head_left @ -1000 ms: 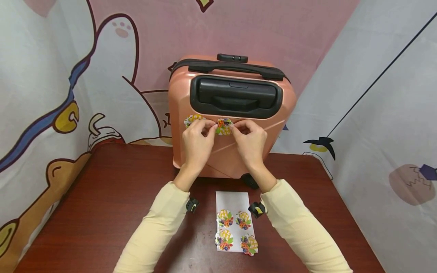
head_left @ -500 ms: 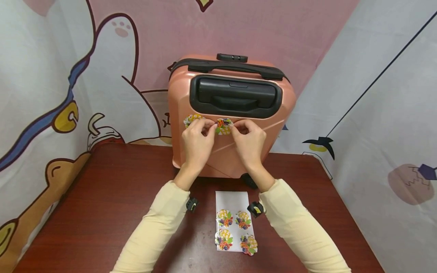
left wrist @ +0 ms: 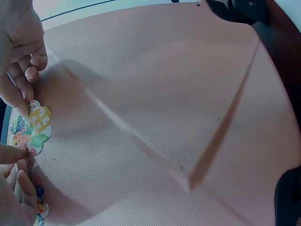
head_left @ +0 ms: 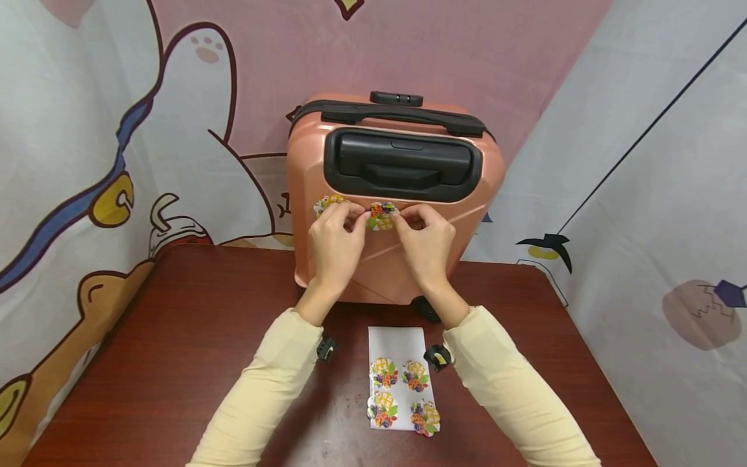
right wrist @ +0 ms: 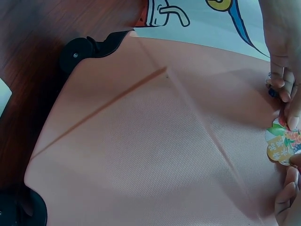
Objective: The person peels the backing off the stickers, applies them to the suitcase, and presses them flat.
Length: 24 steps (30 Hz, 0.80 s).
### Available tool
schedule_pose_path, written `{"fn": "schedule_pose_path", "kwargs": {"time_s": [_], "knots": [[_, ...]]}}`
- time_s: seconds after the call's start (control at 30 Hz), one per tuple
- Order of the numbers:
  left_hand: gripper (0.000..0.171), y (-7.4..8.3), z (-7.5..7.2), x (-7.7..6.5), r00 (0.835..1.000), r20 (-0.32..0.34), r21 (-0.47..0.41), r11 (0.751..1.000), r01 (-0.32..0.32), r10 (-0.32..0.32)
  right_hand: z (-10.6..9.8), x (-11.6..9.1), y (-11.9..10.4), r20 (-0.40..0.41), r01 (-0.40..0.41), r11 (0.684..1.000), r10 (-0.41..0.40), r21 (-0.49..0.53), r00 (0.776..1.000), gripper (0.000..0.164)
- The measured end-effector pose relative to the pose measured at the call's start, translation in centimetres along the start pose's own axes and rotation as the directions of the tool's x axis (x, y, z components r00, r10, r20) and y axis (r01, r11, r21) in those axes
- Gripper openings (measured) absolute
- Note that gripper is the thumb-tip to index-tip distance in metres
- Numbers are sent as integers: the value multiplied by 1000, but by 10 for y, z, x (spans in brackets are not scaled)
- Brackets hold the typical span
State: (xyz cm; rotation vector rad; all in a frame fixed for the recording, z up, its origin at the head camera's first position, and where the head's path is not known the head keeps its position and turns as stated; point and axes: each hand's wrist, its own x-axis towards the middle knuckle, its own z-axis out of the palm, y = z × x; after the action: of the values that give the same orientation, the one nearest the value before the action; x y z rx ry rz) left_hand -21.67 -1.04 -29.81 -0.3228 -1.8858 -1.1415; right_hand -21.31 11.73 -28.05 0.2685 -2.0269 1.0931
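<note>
A pink suitcase [head_left: 397,266] stands upright on the table, its black recessed handle facing me. Just below that handle, both hands pinch a flower-shaped sticker [head_left: 382,216] printed with colourful fruit and yellow lettering. My left hand [head_left: 338,243] has its left edge between thumb and forefinger, and my right hand [head_left: 428,243] has its right edge. The sticker lies close against the suitcase face, as the left wrist view also shows. A second sticker [head_left: 327,203] is on the suitcase to the left, partly covered by my left hand.
A white backing sheet [head_left: 397,340] with several similar stickers lies on the brown table [head_left: 233,337] in front of the suitcase, between the forearms. Behind the suitcase hangs a printed cloth [head_left: 467,52]. A black suitcase wheel [head_left: 426,309] shows at the lower right.
</note>
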Motion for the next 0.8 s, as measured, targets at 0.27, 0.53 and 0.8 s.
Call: {"fn": "schedule_pose_path", "kwargs": {"time_s": [0.27,0.53,0.8], "knots": [[9,-3,-5,-2,1000,13,11,1000,-7,7,-3,-1,2,0,2,1000,-2,-16,1000,10],[9,-11,-14,-6,994,110,-8,1000,-4,4,-10,-3,5,59,-76,996,73,49,996,10],[8,-13,-21,-6,948,297,-182,968,171,-112,-12,-6,11,284,-269,926,192,266,939,11]]}}
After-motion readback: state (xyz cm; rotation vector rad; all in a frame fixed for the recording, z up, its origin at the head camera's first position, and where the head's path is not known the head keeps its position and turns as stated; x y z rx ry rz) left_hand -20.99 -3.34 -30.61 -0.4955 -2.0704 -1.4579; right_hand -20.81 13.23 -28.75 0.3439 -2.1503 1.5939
